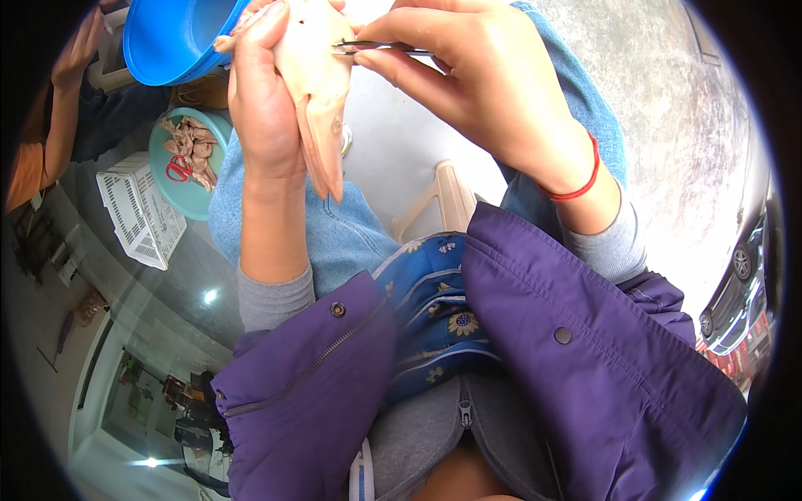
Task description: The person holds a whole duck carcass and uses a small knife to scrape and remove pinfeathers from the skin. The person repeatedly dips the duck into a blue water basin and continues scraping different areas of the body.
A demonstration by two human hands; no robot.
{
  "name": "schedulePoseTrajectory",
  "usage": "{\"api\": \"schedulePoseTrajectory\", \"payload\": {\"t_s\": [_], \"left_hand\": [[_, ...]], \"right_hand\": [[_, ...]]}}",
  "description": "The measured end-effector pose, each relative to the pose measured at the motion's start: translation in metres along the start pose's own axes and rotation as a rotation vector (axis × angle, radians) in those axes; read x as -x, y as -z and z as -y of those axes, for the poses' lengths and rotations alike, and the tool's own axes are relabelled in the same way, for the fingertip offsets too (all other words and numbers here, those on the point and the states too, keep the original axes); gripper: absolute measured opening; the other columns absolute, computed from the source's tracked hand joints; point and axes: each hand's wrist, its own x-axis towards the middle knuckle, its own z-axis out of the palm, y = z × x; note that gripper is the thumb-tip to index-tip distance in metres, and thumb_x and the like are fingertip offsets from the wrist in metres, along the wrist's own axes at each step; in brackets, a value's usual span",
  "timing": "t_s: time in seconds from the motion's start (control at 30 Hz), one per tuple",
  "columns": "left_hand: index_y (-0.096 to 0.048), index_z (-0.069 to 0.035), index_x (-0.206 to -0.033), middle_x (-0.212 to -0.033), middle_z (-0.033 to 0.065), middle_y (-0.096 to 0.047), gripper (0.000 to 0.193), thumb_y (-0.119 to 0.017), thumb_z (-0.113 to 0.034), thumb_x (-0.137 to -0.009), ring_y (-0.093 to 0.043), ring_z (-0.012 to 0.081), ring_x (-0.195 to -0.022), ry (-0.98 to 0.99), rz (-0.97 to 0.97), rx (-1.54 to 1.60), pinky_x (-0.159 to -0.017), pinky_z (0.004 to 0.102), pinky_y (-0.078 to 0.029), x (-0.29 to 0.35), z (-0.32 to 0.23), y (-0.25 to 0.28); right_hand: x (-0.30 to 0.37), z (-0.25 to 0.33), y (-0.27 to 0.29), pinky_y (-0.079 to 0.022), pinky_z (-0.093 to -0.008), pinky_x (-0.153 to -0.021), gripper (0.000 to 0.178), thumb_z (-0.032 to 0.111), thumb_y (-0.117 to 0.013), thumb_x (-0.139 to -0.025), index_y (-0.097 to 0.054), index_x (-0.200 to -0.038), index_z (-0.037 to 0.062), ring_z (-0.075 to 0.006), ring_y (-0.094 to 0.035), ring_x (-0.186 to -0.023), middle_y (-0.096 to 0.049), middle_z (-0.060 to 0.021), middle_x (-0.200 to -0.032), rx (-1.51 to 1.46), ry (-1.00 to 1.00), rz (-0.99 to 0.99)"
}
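My left hand (266, 104) is closed around a pale plucked piece of poultry (311, 71), held up at the top of the head view. Its narrow pinkish end hangs down past my left wrist. Between the thumb and fingers of my right hand (476, 75) is a pair of dark metal tweezers (388, 48). The tweezer tips are at the right side of the poultry skin. The poultry's upper part is cut off by the frame's edge.
A blue bucket (180, 42) stands at upper left. Below it, a turquoise basin (219, 134) holds poultry pieces (194, 142) and red-handled scissors (177, 169). A white plastic basket (138, 213) sits beside it. Another person's arm (58, 108) shows at far left. A beige plastic stool (439, 196) is between my knees.
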Motion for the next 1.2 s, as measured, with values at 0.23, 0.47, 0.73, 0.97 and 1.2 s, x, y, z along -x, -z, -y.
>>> {"api": "schedulePoseTrajectory", "payload": {"t_s": [0.23,0.47,0.73,0.97,1.2], "left_hand": [[-0.058,-0.003,-0.122,-0.121,0.0205,-0.067,0.033,-0.04,-0.026,-0.106,-0.067,0.0282,-0.112,-0.011,-0.012,-0.011,-0.103,0.0366,-0.054,-0.001,0.002,0.0],[-0.056,-0.002,-0.119,-0.117,0.0198,-0.064,0.031,-0.04,-0.026,-0.106,-0.064,0.0294,-0.107,0.019,0.188,0.152,-0.098,0.0382,-0.055,-0.003,-0.001,0.004],[-0.056,-0.003,-0.119,-0.117,0.0197,-0.063,0.032,-0.04,-0.027,-0.105,-0.063,0.0294,-0.106,0.015,0.135,0.116,-0.099,0.0382,-0.054,-0.002,0.001,0.003],[-0.056,-0.002,-0.12,-0.117,0.0199,-0.062,0.033,-0.04,-0.027,-0.105,-0.063,0.03,-0.107,-0.008,0.102,0.069,-0.099,0.0383,-0.054,-0.002,0.002,0.002],[-0.056,-0.002,-0.12,-0.119,0.0199,-0.061,0.033,-0.04,-0.027,-0.106,-0.062,0.03,-0.108,0.013,0.165,0.144,-0.099,0.0382,-0.054,-0.002,0.001,0.003]], "right_hand": [[0.0,-0.003,-0.002,-0.051,-0.039,-0.062,0.009,0.011,-0.071,-0.088,-0.072,-0.094,0.004,-0.032,-0.063,-0.071,-0.061,-0.0114,-0.079,-0.082,0.002,0.01],[-0.001,-0.006,0.001,-0.051,-0.0352,-0.063,0.012,0.011,-0.073,-0.089,-0.076,-0.096,0.0015,-0.0298,-0.066,-0.071,-0.067,-0.0139,-0.081,-0.265,-0.116,0.033],[-0.002,-0.005,-0.002,-0.052,-0.0349,-0.065,0.015,0.012,-0.074,-0.089,-0.077,-0.097,0.0001,-0.0295,-0.068,-0.073,-0.07,-0.0165,-0.082,-0.239,-0.138,0.039],[0.001,0.0,0.001,-0.052,-0.033,-0.065,0.015,0.011,-0.075,-0.09,-0.076,-0.097,-0.0013,-0.0259,-0.068,-0.072,-0.072,-0.0161,-0.083,-0.392,-0.191,0.002],[-0.001,0.006,0.007,-0.051,-0.0314,-0.063,0.013,0.009,-0.075,-0.089,-0.077,-0.097,-0.0007,-0.022,-0.068,-0.07,-0.072,-0.0141,-0.082,-0.371,-0.215,0.007]]}}
